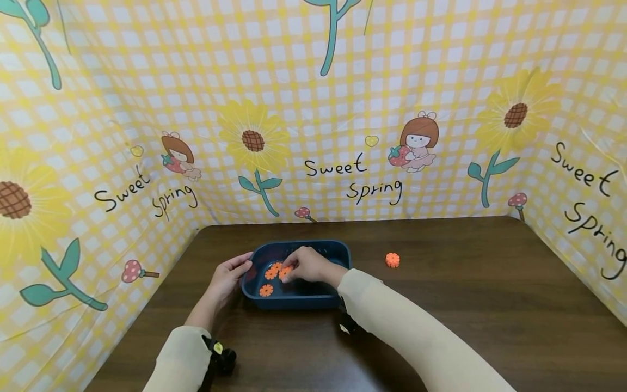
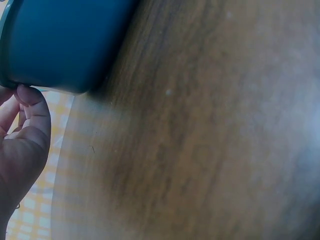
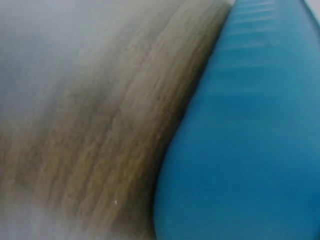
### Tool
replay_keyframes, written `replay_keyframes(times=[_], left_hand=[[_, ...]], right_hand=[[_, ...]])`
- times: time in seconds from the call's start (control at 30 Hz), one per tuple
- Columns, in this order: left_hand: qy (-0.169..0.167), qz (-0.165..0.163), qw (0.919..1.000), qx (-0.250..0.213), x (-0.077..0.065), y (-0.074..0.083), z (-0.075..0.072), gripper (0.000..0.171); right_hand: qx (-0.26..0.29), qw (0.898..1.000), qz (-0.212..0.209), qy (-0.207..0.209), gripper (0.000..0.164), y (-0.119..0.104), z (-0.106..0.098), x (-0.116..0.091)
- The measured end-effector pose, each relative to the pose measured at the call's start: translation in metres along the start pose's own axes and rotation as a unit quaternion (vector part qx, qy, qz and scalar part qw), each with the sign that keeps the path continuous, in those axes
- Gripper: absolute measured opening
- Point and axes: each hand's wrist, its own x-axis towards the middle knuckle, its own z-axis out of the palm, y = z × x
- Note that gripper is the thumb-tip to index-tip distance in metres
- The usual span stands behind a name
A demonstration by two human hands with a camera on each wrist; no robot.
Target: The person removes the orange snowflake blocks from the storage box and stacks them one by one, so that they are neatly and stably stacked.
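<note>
A dark blue rectangular plastic basin (image 1: 294,302) stands on the table. My left hand (image 1: 227,280) pinches its left rim between thumb and fingers; the left wrist view shows this hand (image 2: 27,135) at the basin's edge (image 2: 60,50). Reaching over the right side, my right hand (image 1: 311,265) is inside the basin and pinches an orange flower-shaped piece (image 1: 285,273). More orange notched pieces lie on the basin floor, one (image 1: 266,291) near the front left and others (image 1: 271,271) beside the right fingers. Only the basin's outer wall (image 3: 245,130) shows in the right wrist view, without the hand.
Right of the basin, another orange piece (image 1: 392,260), seemingly a stack, sits on the brown wooden table (image 1: 465,283). A yellow checked cloth (image 1: 323,109) with printed flowers hangs behind the table and along both sides.
</note>
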Motion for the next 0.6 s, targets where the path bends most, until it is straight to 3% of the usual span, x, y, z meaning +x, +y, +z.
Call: replay_keyframes(times=[0.6], left_hand=[[0.008, -0.005, 1.0000, 0.003, 0.001, 0.000, 0.001, 0.048]], right_hand=[[0.014, 0.993, -0.058, 0.098, 0.033, -0.005, -0.041, -0.030]])
